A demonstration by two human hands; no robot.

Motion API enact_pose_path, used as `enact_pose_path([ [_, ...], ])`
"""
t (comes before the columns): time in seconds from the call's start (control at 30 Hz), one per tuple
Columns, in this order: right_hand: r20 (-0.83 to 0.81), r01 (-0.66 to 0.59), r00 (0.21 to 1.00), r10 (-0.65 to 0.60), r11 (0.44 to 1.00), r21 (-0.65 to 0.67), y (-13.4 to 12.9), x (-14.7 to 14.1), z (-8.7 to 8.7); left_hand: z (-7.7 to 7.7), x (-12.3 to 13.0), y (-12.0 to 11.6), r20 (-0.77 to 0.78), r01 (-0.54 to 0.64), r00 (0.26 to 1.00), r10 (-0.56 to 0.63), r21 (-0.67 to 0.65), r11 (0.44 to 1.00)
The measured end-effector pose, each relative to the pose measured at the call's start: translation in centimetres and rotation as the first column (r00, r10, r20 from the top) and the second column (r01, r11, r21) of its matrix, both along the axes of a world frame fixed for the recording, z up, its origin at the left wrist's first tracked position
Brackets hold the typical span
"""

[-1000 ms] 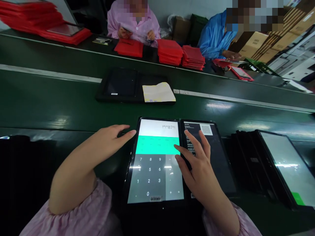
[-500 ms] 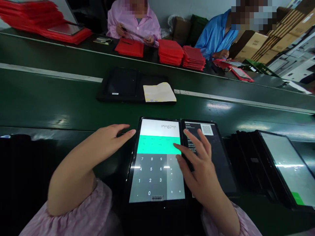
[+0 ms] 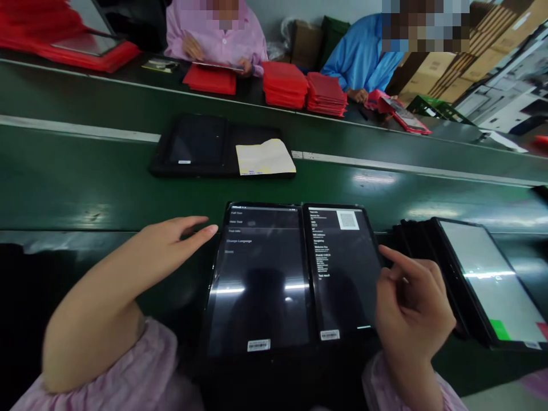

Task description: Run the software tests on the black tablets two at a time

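Note:
Two tablets lie side by side in front of me. The left tablet [image 3: 259, 285] shows a dark menu with a few text lines and has a barcode label at its lower edge. On the right tablet [image 3: 346, 297] there is white text, with a QR code at the upper right. My left hand [image 3: 180, 242] is beside the left tablet's upper left edge, thumb and fingers stretched out, holding nothing. By the right tablet's right edge is my right hand [image 3: 415, 297], its index finger extended and the other fingers curled, with nothing in it.
More dark tablets lean at the right, one with a pale lit screen [image 3: 488, 279]. Ahead, a black tray [image 3: 160, 165] holds a tablet and a paper sheet [image 3: 265, 157]. Stacked red sleeves [image 3: 285, 85] line the far bench, where two people work.
The left tablet has switched from a calculator to a dark menu. My right hand has moved right, off the left tablet, and curled most fingers. The view has shifted slightly.

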State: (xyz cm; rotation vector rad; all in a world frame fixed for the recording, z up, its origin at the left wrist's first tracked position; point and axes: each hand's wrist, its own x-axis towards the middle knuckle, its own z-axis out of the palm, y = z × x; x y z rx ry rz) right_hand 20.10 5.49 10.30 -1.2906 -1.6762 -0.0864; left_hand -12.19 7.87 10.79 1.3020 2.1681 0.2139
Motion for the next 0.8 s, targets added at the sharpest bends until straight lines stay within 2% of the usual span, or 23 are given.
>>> enact_pose_path([
  [0.4, -0.009, 0.032, 0.999, -0.032, 0.999, -0.019, 0.2, 2.2, -0.5, -0.4, 0.4, 0.5, -0.021, 0.002, 1.000, -0.002, -0.003, 1.000],
  [0.6, 0.009, 0.076, 0.997, -0.076, 0.997, -0.003, 0.4, 2.4, -0.4, -0.1, 0.5, 0.7, -0.007, -0.014, 1.000, 0.014, -0.047, 0.999],
  [0.8, -0.008, 0.046, 0.999, -0.046, 0.998, 0.043, 0.9, 2.3, -0.5, -0.2, 0.5, 0.9, -0.001, -0.025, 1.000, 0.025, -0.048, 0.999],
])
